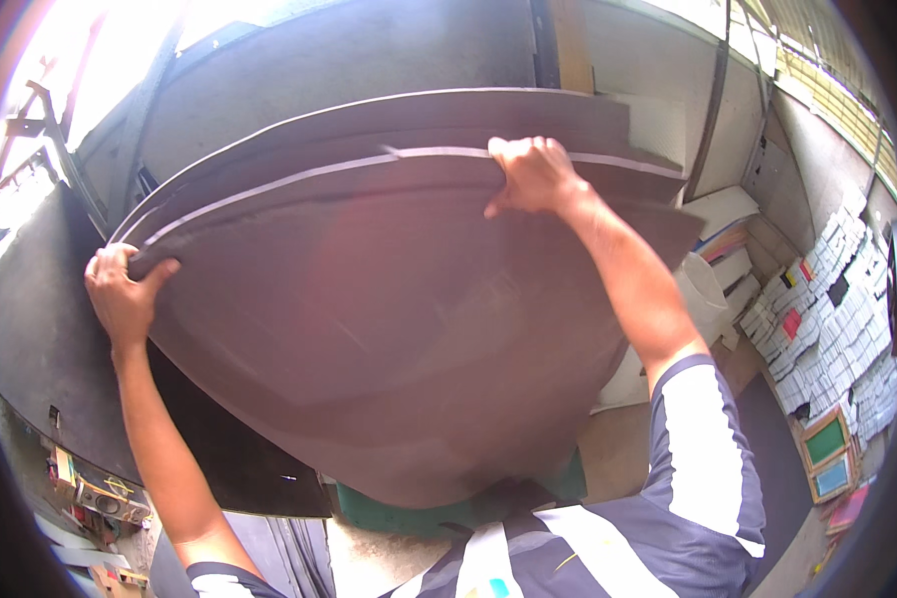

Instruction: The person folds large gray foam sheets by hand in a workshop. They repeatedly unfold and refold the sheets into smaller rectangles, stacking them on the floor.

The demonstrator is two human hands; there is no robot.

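A large dark grey-brown sheet (389,309) fills the middle of the head view, tilted up in front of my body. Its pale cut edge curves across the top. My left hand (122,299) grips its far left corner, fingers over the edge and thumb on the near face. Further right, my right hand (538,177) is closed over the top edge, thumb on the near side. Just behind stands another dark sheet (389,115) with a thin light edge; my left fingertips are close to it, and whether they touch it I cannot tell.
A black flat surface (45,329) lies at the left, with a radio-like box (110,503) below it. Stacks of small white pieces (827,319) line the right side. A white roll (700,289) and a green-and-blue framed panel (827,453) stand at the right. Something green (389,513) shows under the sheet.
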